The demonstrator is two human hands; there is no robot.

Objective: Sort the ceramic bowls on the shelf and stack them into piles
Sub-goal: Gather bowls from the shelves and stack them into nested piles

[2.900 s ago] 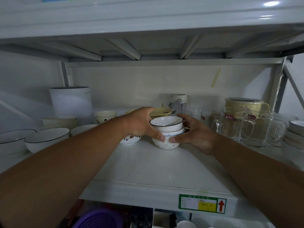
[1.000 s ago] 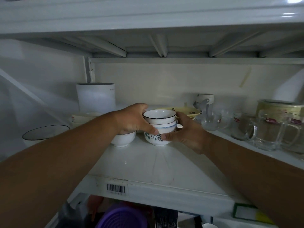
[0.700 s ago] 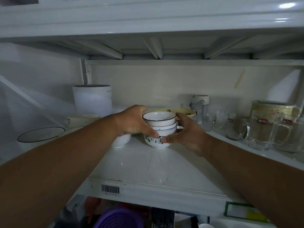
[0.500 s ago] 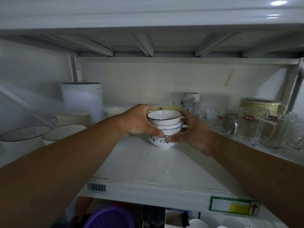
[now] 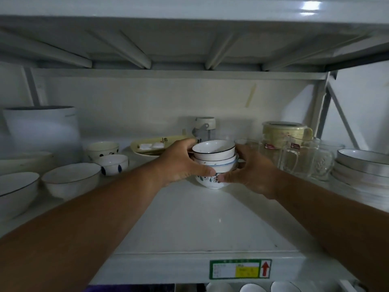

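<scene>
Bowls (image 5: 213, 160) nested four deep sit mid-shelf, and we clamp the pile between our left hand (image 5: 179, 163) and right hand (image 5: 252, 171), thumbs curled against the bottom bowl. The top one holds nothing. Around us, a white metal shelf (image 5: 200, 224), dimly lit.

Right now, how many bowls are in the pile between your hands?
4 visible: black-rimmed bowl on top, plain white bowl under it, blue-striped bowl third, leaf-patterned bowl at the bottom on the shelf. Fingers may hide another.
</scene>
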